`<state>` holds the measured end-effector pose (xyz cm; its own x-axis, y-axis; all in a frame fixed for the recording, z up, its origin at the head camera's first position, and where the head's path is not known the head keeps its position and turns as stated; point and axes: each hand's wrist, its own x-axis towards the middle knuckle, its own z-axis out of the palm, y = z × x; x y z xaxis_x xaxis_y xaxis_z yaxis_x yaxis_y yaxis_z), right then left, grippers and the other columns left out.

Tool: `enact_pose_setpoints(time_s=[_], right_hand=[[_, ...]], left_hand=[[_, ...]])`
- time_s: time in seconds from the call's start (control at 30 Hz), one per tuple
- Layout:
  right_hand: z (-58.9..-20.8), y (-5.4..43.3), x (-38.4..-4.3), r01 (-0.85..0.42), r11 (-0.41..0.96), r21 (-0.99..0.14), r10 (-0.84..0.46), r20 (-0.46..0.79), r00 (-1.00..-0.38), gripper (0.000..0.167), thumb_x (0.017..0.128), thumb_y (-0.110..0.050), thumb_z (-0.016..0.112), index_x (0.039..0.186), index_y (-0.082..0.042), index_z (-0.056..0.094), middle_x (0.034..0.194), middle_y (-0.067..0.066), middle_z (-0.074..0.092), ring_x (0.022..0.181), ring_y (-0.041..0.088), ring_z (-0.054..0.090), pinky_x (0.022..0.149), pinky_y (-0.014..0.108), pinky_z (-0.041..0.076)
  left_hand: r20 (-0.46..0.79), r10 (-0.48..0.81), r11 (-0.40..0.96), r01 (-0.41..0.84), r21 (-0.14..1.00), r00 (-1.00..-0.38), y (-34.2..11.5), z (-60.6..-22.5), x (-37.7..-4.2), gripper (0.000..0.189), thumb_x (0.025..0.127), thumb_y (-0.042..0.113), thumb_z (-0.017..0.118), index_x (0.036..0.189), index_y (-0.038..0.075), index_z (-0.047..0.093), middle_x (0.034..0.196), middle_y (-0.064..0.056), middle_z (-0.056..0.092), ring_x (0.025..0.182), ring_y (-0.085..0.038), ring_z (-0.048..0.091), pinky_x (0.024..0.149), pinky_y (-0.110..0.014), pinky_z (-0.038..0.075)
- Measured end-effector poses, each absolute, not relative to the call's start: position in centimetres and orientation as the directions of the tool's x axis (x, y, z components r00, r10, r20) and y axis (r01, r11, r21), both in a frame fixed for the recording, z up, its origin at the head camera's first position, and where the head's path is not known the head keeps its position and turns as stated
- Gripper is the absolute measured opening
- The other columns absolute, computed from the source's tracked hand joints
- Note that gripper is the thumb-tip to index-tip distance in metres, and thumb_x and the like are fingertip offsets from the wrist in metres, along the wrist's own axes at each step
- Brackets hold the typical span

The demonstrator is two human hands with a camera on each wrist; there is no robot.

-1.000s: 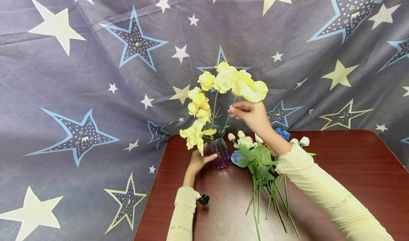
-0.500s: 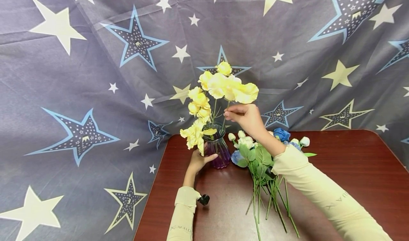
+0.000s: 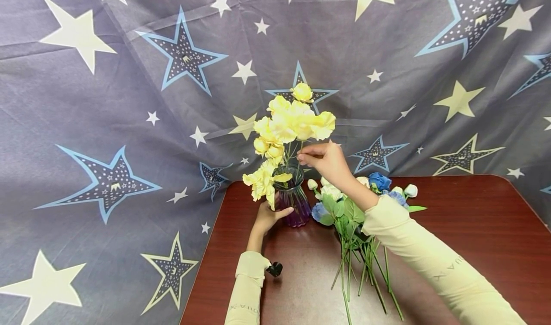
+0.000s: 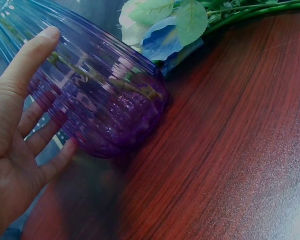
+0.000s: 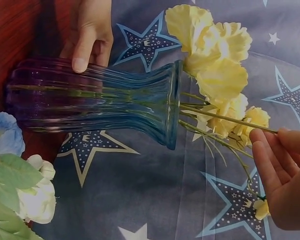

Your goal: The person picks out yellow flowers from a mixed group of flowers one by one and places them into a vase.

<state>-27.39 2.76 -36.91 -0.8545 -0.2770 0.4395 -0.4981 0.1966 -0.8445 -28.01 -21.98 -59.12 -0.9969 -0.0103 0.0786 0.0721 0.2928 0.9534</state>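
A ribbed glass vase [image 3: 294,205], blue-green at its mouth and purple at its base, stands upright on the table. My left hand [image 3: 268,214] holds its lower part from the left, thumb [image 4: 36,52] across the near side and fingers spread round behind. Between thumb and fingertips my right hand [image 3: 326,161] pinches the thin stem [image 5: 230,118] of a yellow flower just above the vase's mouth. That stem runs down into the vase, and its large yellow bloom [image 3: 323,125] overlaps other yellow blooms [image 3: 260,181] in the head view. Several stems show through the glass.
Right of the vase lies a loose bunch of white and blue flowers [image 3: 380,180] with green leaves [image 3: 329,203], stems pointing toward the front. The red-brown wooden table [image 3: 465,219] ends at a grey star-patterned cloth [image 3: 129,124]. A black object [image 3: 274,268] sits by my left cuff.
My right hand has moved left and slightly down with the yellow flower, bringing its stem deeper into the vase and its bloom among the others. The left hand stays on the vase.
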Motion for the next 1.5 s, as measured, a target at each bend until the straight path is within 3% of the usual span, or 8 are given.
enact_pose_setpoints(time_s=[0.23,0.53,0.77,1.13,1.5], right_hand=[[-37.4,2.4,-27.6,-0.491,0.21,-0.845,-0.3,0.423,-0.855,0.019,0.095,-0.009,0.072,0.107,0.004,0.077,0.099,0.021,0.078,0.088,0.041,0.075,0.076,0.034,0.064],[-37.9,1.7,-28.0,-0.513,0.22,-0.83,-0.322,0.434,-0.841,0.016,0.094,-0.006,0.072,0.104,0.004,0.078,0.095,0.021,0.078,0.084,0.039,0.076,0.075,0.041,0.063],[-38.4,1.2,-28.2,-0.509,0.263,-0.82,-0.324,0.422,-0.847,0.014,0.094,-0.006,0.073,0.103,0.002,0.079,0.092,0.019,0.078,0.083,0.037,0.076,0.072,0.029,0.061],[-39.1,0.9,-27.9,-0.505,0.32,-0.802,-0.345,0.397,-0.85,0.014,0.094,-0.009,0.073,0.103,0.0,0.08,0.092,0.015,0.079,0.081,0.027,0.077,0.075,0.035,0.063],[-39.9,0.7,-28.1,-0.497,0.342,-0.797,-0.351,0.382,-0.855,0.016,0.095,-0.01,0.072,0.103,0.002,0.079,0.094,0.015,0.079,0.083,0.026,0.077,0.078,0.038,0.063]], left_hand=[[0.075,-0.008,0.293,0.07,0.953,-0.997,-22.0,-59.1,-28.0,0.081,0.078,0.022,0.09,0.146,-0.002,0.053,0.149,-0.019,0.055,0.142,-0.032,0.049,0.118,-0.048,0.04],[0.065,-0.005,0.298,0.061,0.953,-0.998,-22.0,-59.0,-28.0,0.079,0.078,0.024,0.09,0.146,0.005,0.055,0.145,-0.017,0.059,0.136,-0.03,0.055,0.115,-0.047,0.045],[0.064,0.002,0.305,0.062,0.95,-0.998,-22.0,-59.1,-28.2,0.08,0.079,0.023,0.09,0.147,0.003,0.053,0.147,-0.017,0.057,0.139,-0.03,0.052,0.116,-0.047,0.043],[0.052,0.0,0.297,0.05,0.954,-0.999,-22.1,-59.2,-28.1,0.082,0.078,0.027,0.09,0.148,0.005,0.053,0.146,-0.016,0.058,0.136,-0.03,0.055,0.114,-0.048,0.046],[0.03,-0.004,0.278,0.028,0.96,-1.0,-22.0,-59.0,-27.9,0.085,0.077,0.03,0.091,0.149,0.007,0.053,0.148,-0.015,0.057,0.14,-0.029,0.052,0.116,-0.049,0.043]])
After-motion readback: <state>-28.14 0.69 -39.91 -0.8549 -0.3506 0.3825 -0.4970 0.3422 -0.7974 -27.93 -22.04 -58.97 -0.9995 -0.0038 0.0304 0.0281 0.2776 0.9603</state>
